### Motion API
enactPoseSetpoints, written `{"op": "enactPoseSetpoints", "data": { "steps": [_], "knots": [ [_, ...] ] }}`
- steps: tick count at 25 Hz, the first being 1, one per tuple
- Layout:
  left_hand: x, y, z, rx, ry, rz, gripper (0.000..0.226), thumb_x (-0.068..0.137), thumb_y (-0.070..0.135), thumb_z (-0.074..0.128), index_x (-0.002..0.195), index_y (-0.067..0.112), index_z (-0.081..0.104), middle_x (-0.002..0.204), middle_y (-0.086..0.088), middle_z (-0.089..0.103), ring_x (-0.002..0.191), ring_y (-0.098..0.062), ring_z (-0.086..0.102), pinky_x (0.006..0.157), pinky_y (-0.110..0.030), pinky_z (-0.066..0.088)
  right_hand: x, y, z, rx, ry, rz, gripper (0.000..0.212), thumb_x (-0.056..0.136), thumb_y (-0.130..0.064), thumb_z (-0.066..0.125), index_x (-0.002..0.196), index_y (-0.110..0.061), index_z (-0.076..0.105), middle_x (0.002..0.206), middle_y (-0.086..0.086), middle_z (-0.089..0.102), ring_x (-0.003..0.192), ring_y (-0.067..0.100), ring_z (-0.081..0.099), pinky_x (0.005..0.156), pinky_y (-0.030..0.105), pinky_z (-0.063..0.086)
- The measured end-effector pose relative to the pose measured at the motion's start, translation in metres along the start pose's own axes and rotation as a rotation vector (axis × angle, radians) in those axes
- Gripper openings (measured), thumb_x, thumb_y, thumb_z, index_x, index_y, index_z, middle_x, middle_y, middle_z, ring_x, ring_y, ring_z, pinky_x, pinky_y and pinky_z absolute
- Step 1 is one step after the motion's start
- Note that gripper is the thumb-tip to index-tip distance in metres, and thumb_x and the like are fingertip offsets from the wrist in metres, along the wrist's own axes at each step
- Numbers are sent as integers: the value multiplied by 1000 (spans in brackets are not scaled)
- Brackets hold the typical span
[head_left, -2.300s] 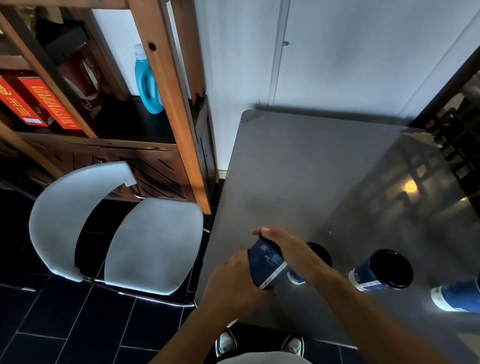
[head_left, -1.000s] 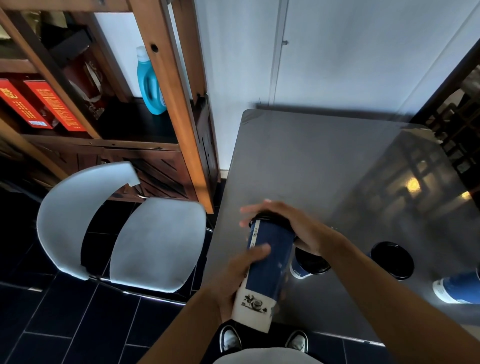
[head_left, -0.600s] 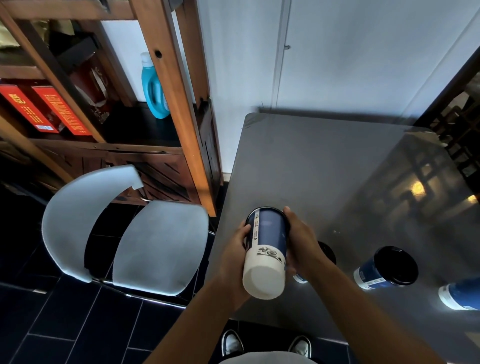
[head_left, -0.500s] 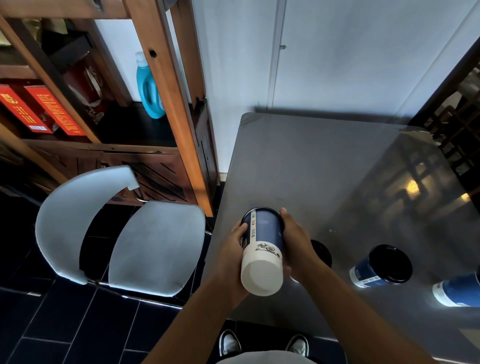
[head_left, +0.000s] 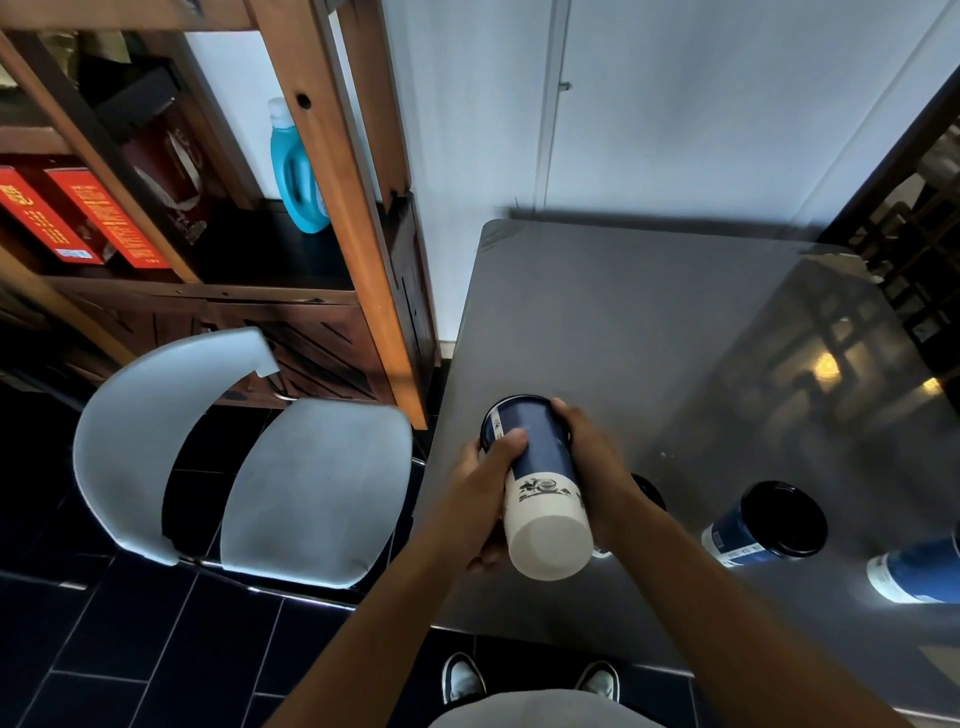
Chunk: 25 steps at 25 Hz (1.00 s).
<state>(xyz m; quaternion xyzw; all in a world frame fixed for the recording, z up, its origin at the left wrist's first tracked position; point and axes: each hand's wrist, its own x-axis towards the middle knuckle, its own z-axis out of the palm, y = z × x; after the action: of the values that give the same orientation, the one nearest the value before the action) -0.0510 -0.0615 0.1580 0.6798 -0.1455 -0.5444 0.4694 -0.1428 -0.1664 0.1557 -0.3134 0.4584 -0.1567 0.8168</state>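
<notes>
**Cups, blue-and-white paper:** four were counted. One, the held cup (head_left: 540, 467), was gripped between both hands. The second cup (head_left: 649, 491) was largely hidden just behind the right hand, and only part of its black lid was seen. The third cup (head_left: 769, 525) was set well to the right of the hands, with its black lid on. The fourth cup (head_left: 919, 571) was placed farther right again and was cut off by the frame edge.

**Hands:** two were counted. The left hand (head_left: 478, 499) was clasped round the held cup's left side, with the thumb laid across the blue wall. The right hand (head_left: 597, 467) was curled round the right side.

**Position of the held cup:** it was tipped over, with the white base turned up toward the camera and the black-lidded end pointed away. Whether the lid met the counter could not be told.

**Surface:** one grey, glossy counter (head_left: 623, 322) was spread beyond and to the right of the hands.

**Room:**
- One pale chair (head_left: 291, 478) was placed left of the hands.
- One wooden shelf unit (head_left: 332, 182) was sited beyond the chair. One teal bottle (head_left: 298, 171) and two red boxes (head_left: 78, 218) were kept on it.
- A white wall (head_left: 675, 104) was seen beyond the counter.
- A dark tiled floor (head_left: 130, 649) and two shoes (head_left: 465, 680) were noted below the hands.
</notes>
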Motion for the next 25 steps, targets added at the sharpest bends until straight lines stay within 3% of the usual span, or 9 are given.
{"op": "enactPoseSetpoints", "data": {
  "steps": [2, 4, 8, 11, 15, 18, 21, 23, 25],
  "knots": [
    [-2, 1, 1, -103, 25, -19, 76, 71, 80, 53, 117, 19, 62, 83, -25, 74, 61, -35, 68, 45, -26, 44, 1, -2, 3, 101, 1, 73, 55, 94, -49, 58, 127, -5, 62, 103, 20, 75, 72, 31, 73, 60, 37, 60],
    [-1, 1, 3, -190, 57, -61, 67, 69, 78, 52, 89, 20, 78, 66, -12, 73, 51, -24, 69, 44, -22, 46, 4, 1, 4, 186, -8, 85, 55, 96, -48, 57, 128, -3, 63, 105, 20, 75, 70, 31, 74, 58, 37, 61],
    [2, -4, 5, -253, 37, -56, 58, 65, 82, 51, 64, 32, 80, 66, -6, 74, 58, -23, 71, 52, -26, 47, 7, 5, 4, 257, -48, 90, 48, 95, -48, 58, 114, -5, 68, 85, 19, 78, 58, 30, 73, 50, 35, 60],
    [-2, -6, 6, -197, 31, -92, 66, 75, 85, 46, 68, 29, 80, 65, -4, 74, 56, -22, 70, 51, -25, 46, 5, -2, 6, 230, -56, 117, 46, 95, -48, 59, 107, -4, 68, 74, 18, 76, 50, 29, 71, 45, 34, 58],
    [-1, -2, 1, -26, 86, -5, 87, 65, 87, 42, 116, 20, 63, 65, -5, 71, 48, -18, 67, 40, -21, 42, 5, -1, 2, 60, -28, 93, 54, 94, -52, 58, 122, -6, 61, 90, 17, 74, 63, 29, 72, 59, 36, 59],
    [-3, 5, 1, -28, 15, 92, 85, 71, 84, 55, 131, 23, 52, 87, -11, 76, 63, -22, 75, 46, -24, 50, 3, -1, 0, -24, -43, 37, 57, 94, -56, 54, 125, -9, 61, 97, 18, 76, 68, 28, 74, 59, 34, 60],
    [-6, 7, 4, -187, 59, 24, 54, 84, 71, 54, 104, 23, 66, 67, -5, 73, 53, -19, 72, 45, -23, 47, 2, -3, 1, 151, -83, 56, 59, 96, -51, 56, 131, -4, 60, 111, 22, 75, 74, 32, 75, 64, 38, 62],
    [-5, 3, 7, -227, 82, -17, 53, 89, 69, 49, 89, 19, 67, 55, -5, 67, 43, -19, 65, 41, -22, 43, 2, 0, 1, 212, -92, 41, 55, 97, -48, 56, 130, -3, 62, 102, 21, 77, 70, 31, 76, 58, 37, 62],
    [-5, 2, 11, -229, 83, -1, 58, 91, 69, 46, 93, 16, 67, 56, -8, 67, 43, -22, 64, 40, -22, 42, 1, 4, 1, 209, -84, 37, 55, 96, -50, 56, 127, -5, 63, 95, 19, 77, 66, 29, 75, 56, 37, 62]
  ]
}}
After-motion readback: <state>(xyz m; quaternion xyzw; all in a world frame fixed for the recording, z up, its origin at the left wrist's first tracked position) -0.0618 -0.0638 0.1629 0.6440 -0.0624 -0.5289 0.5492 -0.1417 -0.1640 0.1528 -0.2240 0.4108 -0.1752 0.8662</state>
